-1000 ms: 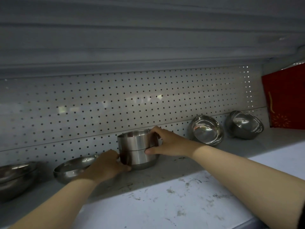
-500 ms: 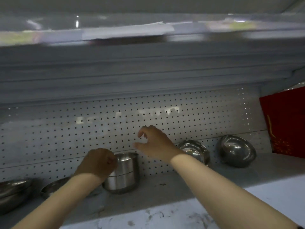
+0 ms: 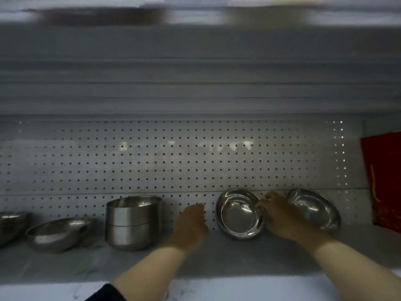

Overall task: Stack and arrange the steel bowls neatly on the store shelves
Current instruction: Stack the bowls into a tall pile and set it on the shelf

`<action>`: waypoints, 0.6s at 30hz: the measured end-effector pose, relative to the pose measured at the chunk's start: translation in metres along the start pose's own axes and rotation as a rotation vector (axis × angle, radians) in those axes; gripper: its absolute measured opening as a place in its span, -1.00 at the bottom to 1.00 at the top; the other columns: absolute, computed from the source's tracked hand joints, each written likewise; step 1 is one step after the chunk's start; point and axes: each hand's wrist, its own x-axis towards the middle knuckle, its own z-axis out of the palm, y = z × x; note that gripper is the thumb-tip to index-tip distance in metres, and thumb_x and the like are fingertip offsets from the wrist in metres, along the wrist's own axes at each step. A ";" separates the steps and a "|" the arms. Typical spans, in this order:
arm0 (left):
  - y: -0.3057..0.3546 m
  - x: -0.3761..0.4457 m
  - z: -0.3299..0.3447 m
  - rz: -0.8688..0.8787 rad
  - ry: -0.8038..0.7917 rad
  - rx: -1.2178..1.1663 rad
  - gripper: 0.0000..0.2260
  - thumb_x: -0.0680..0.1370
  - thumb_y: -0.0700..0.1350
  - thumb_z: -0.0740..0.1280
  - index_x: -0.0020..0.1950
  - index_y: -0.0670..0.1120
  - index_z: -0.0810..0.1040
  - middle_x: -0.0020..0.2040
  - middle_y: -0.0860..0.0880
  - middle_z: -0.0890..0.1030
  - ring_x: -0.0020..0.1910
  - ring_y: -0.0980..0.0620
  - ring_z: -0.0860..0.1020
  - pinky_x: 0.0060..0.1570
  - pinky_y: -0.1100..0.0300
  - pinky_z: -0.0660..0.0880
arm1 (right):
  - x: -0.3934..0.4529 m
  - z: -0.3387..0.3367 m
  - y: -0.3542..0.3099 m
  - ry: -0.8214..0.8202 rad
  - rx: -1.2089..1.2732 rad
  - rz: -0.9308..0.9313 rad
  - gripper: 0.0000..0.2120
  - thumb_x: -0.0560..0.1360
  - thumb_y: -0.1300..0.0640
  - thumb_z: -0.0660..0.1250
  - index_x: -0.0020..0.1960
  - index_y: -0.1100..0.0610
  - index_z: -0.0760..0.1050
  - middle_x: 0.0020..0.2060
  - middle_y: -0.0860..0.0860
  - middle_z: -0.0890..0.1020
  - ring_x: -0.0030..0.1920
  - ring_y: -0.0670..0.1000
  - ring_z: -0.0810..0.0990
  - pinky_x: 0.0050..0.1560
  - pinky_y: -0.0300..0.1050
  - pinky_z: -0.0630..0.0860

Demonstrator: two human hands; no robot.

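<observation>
A stack of two deep steel bowls (image 3: 133, 222) stands upright on the grey shelf (image 3: 217, 257). To its right a shallow steel bowl (image 3: 236, 216) leans tilted against the pegboard, its inside facing me. My right hand (image 3: 282, 216) grips this bowl's right rim. A second tilted bowl (image 3: 316, 209) leans just behind and right of that hand. My left hand (image 3: 191, 222) hovers between the stack and the tilted bowl, fingers loosely curled, holding nothing.
A wide shallow bowl (image 3: 58, 233) lies left of the stack, and more bowls (image 3: 10, 222) sit at the far left edge. A red bag (image 3: 386, 183) stands at the right end. The perforated back panel (image 3: 173, 166) and the upper shelf close in overhead.
Both hands left the stack of deep bowls and moved right. My right hand now holds the rim of the tilted bowl; my left hand is free beside it.
</observation>
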 end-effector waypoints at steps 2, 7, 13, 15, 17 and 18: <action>-0.010 -0.003 0.011 0.020 -0.130 0.004 -0.43 0.52 -0.28 0.23 0.50 -0.06 0.15 0.49 -0.05 0.23 0.46 0.01 0.23 0.44 0.16 0.20 | -0.002 -0.001 0.005 -0.074 0.018 0.008 -0.67 0.46 0.12 0.35 0.22 -0.02 0.48 0.19 0.04 0.38 0.20 0.05 0.41 0.25 0.01 0.38; -0.006 -0.007 0.018 0.070 -0.322 0.007 -0.46 0.56 -0.26 0.15 0.50 0.06 0.13 0.52 0.02 0.17 0.48 0.01 0.21 0.44 0.15 0.12 | 0.004 0.007 0.004 -0.084 0.047 -0.051 -0.69 0.47 0.25 0.32 0.18 0.03 0.52 0.13 0.05 0.43 0.17 0.06 0.47 0.17 -0.14 0.39; -0.004 -0.006 0.024 0.047 -0.391 -0.055 -0.40 0.53 -0.32 0.09 0.52 0.07 0.07 0.53 0.01 0.14 0.49 0.01 0.19 0.44 0.14 0.10 | 0.006 0.011 0.005 -0.064 0.076 0.020 -0.80 0.47 0.23 0.31 0.08 0.15 0.54 0.00 0.04 0.52 0.08 0.08 0.55 0.02 -0.15 0.46; -0.002 -0.006 0.021 0.002 -0.350 -0.196 -0.41 0.50 -0.39 0.13 0.49 -0.03 0.19 0.49 -0.06 0.25 0.46 -0.01 0.25 0.45 0.09 0.18 | 0.006 0.006 0.002 -0.063 0.046 -0.027 -0.81 0.44 0.23 0.31 0.02 0.10 0.59 -0.02 0.04 0.57 0.06 0.07 0.56 0.00 -0.16 0.46; -0.002 -0.006 0.016 -0.044 -0.285 -0.344 -0.46 0.47 -0.45 0.16 0.41 -0.09 0.36 0.41 -0.08 0.38 0.37 -0.02 0.35 0.34 0.09 0.29 | 0.004 -0.003 -0.005 -0.090 0.044 -0.071 -0.82 0.37 0.19 0.37 -0.05 0.07 0.65 -0.09 0.04 0.63 0.00 0.04 0.58 0.00 -0.11 0.52; -0.001 -0.006 0.011 -0.070 -0.242 -0.406 -0.51 0.48 -0.46 0.16 0.35 -0.10 0.43 0.36 -0.08 0.44 0.31 -0.01 0.40 0.25 0.11 0.34 | 0.003 -0.007 -0.009 -0.106 0.079 -0.086 -0.83 0.32 0.16 0.43 -0.09 0.07 0.66 -0.16 0.02 0.65 -0.07 0.01 0.59 -0.05 -0.10 0.54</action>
